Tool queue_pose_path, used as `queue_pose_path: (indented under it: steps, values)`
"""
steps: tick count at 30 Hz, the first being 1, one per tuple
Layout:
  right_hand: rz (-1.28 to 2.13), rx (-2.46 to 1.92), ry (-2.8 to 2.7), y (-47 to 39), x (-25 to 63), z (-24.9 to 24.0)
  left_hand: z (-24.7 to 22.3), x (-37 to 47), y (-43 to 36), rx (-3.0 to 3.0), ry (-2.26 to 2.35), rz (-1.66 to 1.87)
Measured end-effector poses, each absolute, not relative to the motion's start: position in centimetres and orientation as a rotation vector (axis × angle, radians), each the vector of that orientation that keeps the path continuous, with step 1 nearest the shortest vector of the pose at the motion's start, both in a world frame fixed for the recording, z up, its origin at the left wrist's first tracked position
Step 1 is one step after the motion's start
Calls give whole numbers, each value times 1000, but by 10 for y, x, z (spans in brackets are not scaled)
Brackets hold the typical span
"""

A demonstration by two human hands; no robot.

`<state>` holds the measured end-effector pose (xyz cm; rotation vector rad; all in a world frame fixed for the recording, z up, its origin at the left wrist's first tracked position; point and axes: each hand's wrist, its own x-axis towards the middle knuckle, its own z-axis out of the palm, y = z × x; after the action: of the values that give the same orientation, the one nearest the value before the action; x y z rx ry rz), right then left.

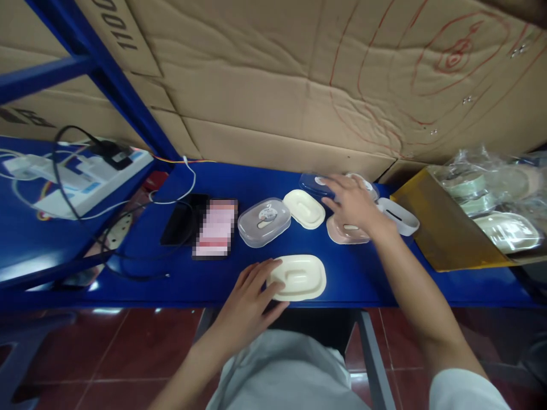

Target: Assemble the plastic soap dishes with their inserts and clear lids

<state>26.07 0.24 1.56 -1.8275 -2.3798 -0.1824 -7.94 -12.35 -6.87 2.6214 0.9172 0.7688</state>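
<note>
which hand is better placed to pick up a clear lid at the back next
Right, I'd say: the right hand is close to the clear lids, while the left hand is farther from them, touching the front cream tray.

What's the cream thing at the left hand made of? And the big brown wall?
The cream piece is probably smooth, shiny plastic: its moulded surface catches light. The brown wall looks like dull cardboard: it has creases and printed numbers.

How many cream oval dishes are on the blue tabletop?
2: one cream dish at the left hand, another cream dish farther back, left of the pink dish. The right hand may hide more.
</note>
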Motion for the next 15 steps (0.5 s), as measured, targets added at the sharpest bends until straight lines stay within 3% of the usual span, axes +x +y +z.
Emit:
queue_pose_path:
  steps: [4,8,15]
  values:
    - [99,-2055,-2184,-26,323,24,-69,-70,-117,2608,880,727]
    - [437,-1928,-2196,-39,351,22,-67,-59,-114,2608,855,664]
    - [-3,-1747,-2041,-77,327,13,-62,-54,-119,2581,845,673]
